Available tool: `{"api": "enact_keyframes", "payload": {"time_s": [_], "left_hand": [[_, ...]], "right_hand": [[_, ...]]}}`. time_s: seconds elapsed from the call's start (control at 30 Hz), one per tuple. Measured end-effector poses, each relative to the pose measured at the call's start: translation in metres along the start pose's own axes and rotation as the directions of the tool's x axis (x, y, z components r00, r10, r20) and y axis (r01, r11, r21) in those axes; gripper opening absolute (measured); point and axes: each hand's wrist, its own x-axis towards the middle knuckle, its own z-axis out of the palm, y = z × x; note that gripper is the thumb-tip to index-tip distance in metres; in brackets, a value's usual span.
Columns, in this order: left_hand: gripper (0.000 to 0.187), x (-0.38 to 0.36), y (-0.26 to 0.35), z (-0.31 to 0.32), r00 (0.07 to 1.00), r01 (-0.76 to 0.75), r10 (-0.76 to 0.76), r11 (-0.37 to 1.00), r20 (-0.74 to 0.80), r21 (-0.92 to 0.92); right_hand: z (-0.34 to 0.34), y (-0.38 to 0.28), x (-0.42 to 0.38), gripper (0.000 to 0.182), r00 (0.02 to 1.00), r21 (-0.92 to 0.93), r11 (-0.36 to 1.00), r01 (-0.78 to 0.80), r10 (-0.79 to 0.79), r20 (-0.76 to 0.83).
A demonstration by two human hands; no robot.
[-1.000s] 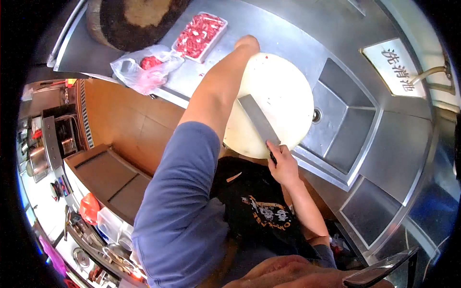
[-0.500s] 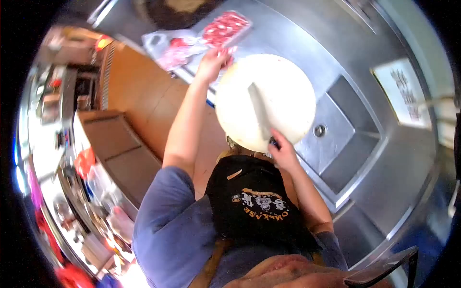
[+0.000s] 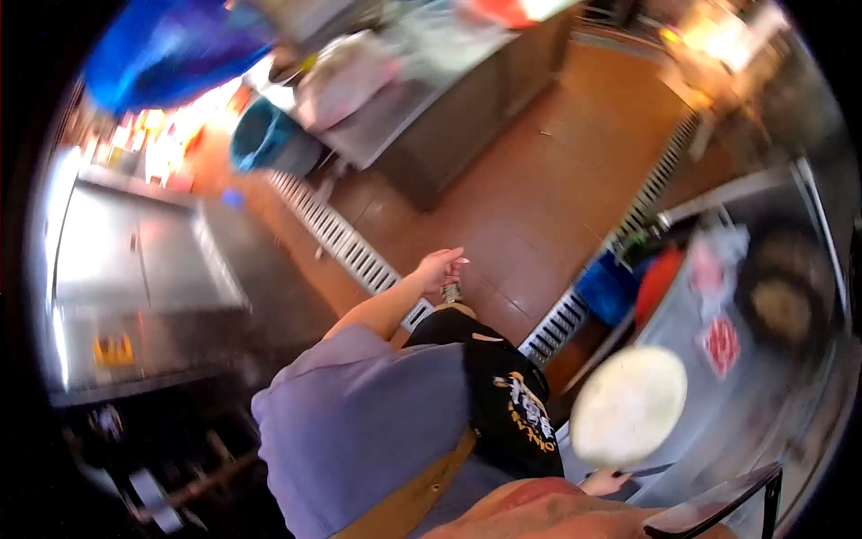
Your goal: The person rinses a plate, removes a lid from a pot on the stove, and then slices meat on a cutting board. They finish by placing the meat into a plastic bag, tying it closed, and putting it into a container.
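My left hand [image 3: 440, 268] is held out in front of the apron, over the tiled floor. Its fingers are curled together, and whatever they may hold is too small to make out. Low on the right, my right hand [image 3: 605, 483] grips a kitchen knife [image 3: 648, 470], whose thin dark blade points right beside the near edge of the round white cutting board [image 3: 628, 406]. The board lies on the steel counter [image 3: 696, 422]. Beyond it are a tray of sliced red meat [image 3: 721, 345] and a clear plastic bag with pinkish contents [image 3: 709, 268].
A dark round pan [image 3: 779, 301] sits at the far right. By the counter's end stands a blue container [image 3: 608, 286] near a floor drain grate [image 3: 553, 329]. Across the aisle are another steel counter [image 3: 449, 108], a teal-lined bin [image 3: 260, 139] and a steel cabinet [image 3: 135, 242].
My view and body have turned left, so the board and counter now sit at the right. My left hand has left the meat tray; the knife has moved off the board's middle to its edge.
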Motion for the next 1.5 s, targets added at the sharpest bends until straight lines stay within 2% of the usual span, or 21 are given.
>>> {"api": "enact_keyframes", "payload": {"time_s": [0.2,0.27,0.37,0.4,0.47,0.53,0.6,0.7,0.77,0.93,0.97,1.03,1.07,1.13,1.17,1.2,1.23,1.3,1.33,1.4,1.5], "left_hand": [[0.003,0.056,-0.003,-0.162,0.994,-0.031,-0.056,0.682,-0.095,-0.731],[0.013,0.056,0.062,-0.201,0.943,-0.323,0.133,0.590,-0.306,-0.740],[0.009,0.034,0.218,-0.301,0.795,-0.509,0.550,0.372,-0.257,-0.776],[0.002,0.065,0.286,-0.391,0.757,-0.256,0.648,0.412,0.084,-0.874],[0.003,-0.022,0.397,-0.389,0.559,-0.717,0.741,0.206,-0.372,-0.666],[0.006,-0.037,0.390,-0.381,0.522,-0.799,0.725,0.232,-0.449,-0.555],[0.010,0.001,0.294,-0.352,0.671,-0.728,0.614,0.440,-0.415,-0.526],[0.015,0.061,0.156,-0.306,0.904,-0.397,0.268,0.815,-0.332,-0.423],[0.019,0.058,0.139,-0.307,0.931,-0.151,0.061,0.962,-0.360,-0.228],[0.027,0.098,0.161,-0.255,0.896,0.265,-0.117,0.915,-0.428,0.306],[0.029,0.108,0.150,-0.253,0.889,0.301,-0.123,0.883,-0.441,0.360],[0.033,0.120,0.117,-0.211,0.873,0.382,-0.142,0.794,-0.466,0.473],[0.034,0.132,0.104,-0.188,0.867,0.410,-0.136,0.742,-0.480,0.530],[0.038,0.170,0.106,-0.144,0.865,0.452,-0.110,0.592,-0.489,0.667],[0.040,0.184,0.120,-0.125,0.890,0.412,-0.057,0.524,-0.452,0.745],[0.043,0.196,0.134,-0.111,0.963,0.205,0.094,0.342,-0.251,0.917],[0.048,0.210,0.146,-0.099,0.971,0.009,0.239,0.095,-0.032,0.995],[0.050,0.221,0.184,-0.050,0.858,-0.165,0.510,0.378,-0.057,0.911],[0.046,0.245,0.205,-0.051,0.887,-0.160,0.460,0.382,-0.037,0.910],[0.036,0.201,0.254,0.046,0.853,-0.119,0.422,0.731,-0.308,0.672],[0.033,0.177,0.314,0.108,0.666,-0.321,0.695,0.594,-0.270,0.738]], "right_hand": [[0.108,-0.023,0.009,0.051,0.947,-0.209,0.935,0.287,-0.245,0.206],[0.110,-0.069,0.018,0.051,0.952,-0.245,0.929,0.278,-0.233,0.198],[0.104,-0.115,0.046,0.051,0.965,-0.221,0.945,0.241,-0.209,0.155],[0.103,-0.132,0.053,0.051,0.969,-0.198,0.954,0.227,-0.201,0.143],[0.103,-0.154,0.071,0.051,0.972,-0.122,0.970,0.210,-0.194,0.132],[0.119,-0.176,0.088,0.051,0.951,0.061,0.973,0.221,-0.229,0.210],[0.180,-0.163,0.095,0.034,0.806,0.698,0.715,0.036,-0.434,0.403],[0.215,-0.254,0.023,0.037,0.783,0.671,0.686,-0.280,-0.242,0.573],[0.208,-0.283,0.002,0.040,0.821,0.708,0.585,-0.396,-0.120,0.558],[0.198,-0.291,0.056,0.022,0.774,0.736,0.266,-0.623,0.345,0.531],[0.208,-0.268,0.073,0.022,0.809,0.777,0.260,-0.574,0.324,0.489],[0.274,-0.194,0.126,0.026,0.877,0.611,0.732,-0.302,-0.039,0.479],[0.295,-0.163,0.150,0.024,0.750,0.743,-0.116,-0.660,-0.171,0.639],[0.260,-0.265,0.146,0.023,0.630,0.668,-0.060,-0.741,0.280,0.724],[0.292,-0.248,0.152,0.020,0.658,0.668,0.023,-0.744,0.200,0.726],[0.312,-0.247,0.155,0.018,0.659,0.654,-0.094,-0.751,-0.168,0.733],[0.306,-0.270,0.154,0.019,0.572,0.569,0.085,-0.818,0.022,0.820],[0.326,-0.315,0.150,0.023,0.422,0.425,0.184,-0.886,-0.055,0.905],[0.340,-0.339,0.149,0.024,0.353,0.336,0.258,-0.906,0.021,0.935],[0.365,-0.384,0.150,0.019,0.273,0.262,0.389,-0.883,-0.029,0.962],[0.358,-0.494,0.144,0.018,0.270,0.309,0.739,-0.598,-0.177,0.946]]}}
